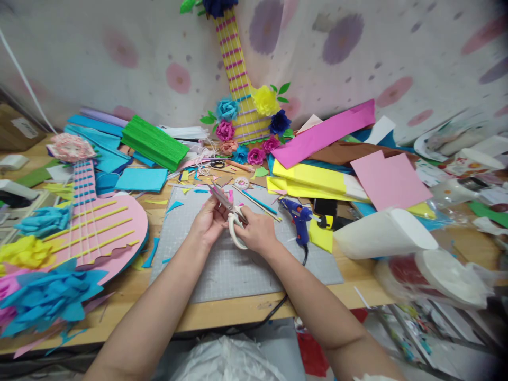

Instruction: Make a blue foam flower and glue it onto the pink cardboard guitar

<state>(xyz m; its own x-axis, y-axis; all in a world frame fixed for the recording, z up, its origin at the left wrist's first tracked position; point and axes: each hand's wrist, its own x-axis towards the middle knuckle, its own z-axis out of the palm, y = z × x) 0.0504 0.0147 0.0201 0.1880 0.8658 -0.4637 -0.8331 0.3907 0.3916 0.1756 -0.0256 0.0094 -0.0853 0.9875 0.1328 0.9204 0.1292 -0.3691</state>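
My right hand [259, 230] grips a pair of scissors [237, 233] by the white handles, with the blades pointing up and to the left. Close beside it, my left hand [207, 221] is closed with its fingers curled, right at the blades. What sits between the left fingers is too small to make out. A bit of bright pink paper [230, 196] shows just behind the blades. Both hands are above a grey cutting mat [222, 283] strewn with small paper scraps.
A blue glue gun [297, 216] stands right of the hands, its cord crossing the mat. A pink paper guitar [115, 222] lies left; a yellow one [238, 79] leans on the back wall. Crepe paper [154, 142] and a white cylinder [384, 235] lie around the mat.
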